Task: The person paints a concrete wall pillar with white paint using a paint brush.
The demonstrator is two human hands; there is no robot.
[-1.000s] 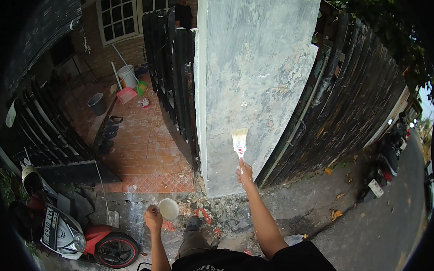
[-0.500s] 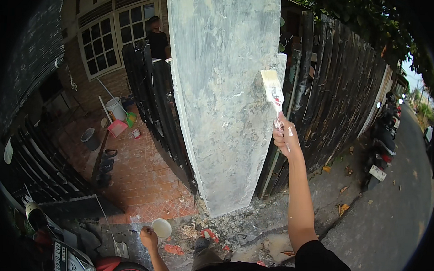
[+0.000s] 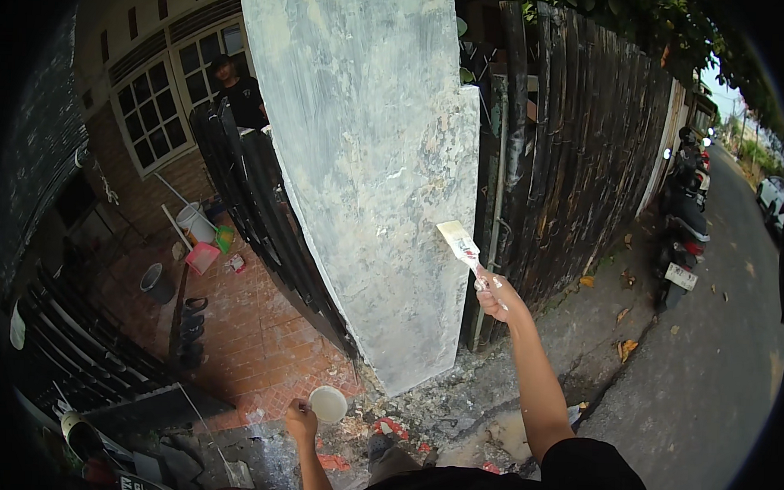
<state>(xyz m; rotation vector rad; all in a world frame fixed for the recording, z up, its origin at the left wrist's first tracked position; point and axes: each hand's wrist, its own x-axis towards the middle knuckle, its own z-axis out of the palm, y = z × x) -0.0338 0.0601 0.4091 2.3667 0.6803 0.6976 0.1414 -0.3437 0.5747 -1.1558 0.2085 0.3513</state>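
Observation:
My right hand (image 3: 499, 297) is closed round the paint-smeared handle of a flat paintbrush (image 3: 458, 240). The brush's pale bristles lie at the right part of a tall pillar (image 3: 368, 201), whose surface is patchy grey-white with rough, worn spots. Low in front of me, my left hand (image 3: 300, 419) grips the side of a small round tub (image 3: 328, 404) with pale paint or liquid in it. White paint spots mark my right fingers.
Dark bamboo fencing (image 3: 585, 148) stands right of the pillar, and a dark gate (image 3: 255, 197) left of it. Parked motorcycles (image 3: 684, 229) line the road. Buckets (image 3: 196, 223) and a pink dustpan (image 3: 202, 259) are on the tiled yard. A person (image 3: 237, 97) stands behind the gate.
My right hand has brought the brush down the pillar and somewhat left. The tub in my left hand has shifted right and slightly up. The view has turned a little.

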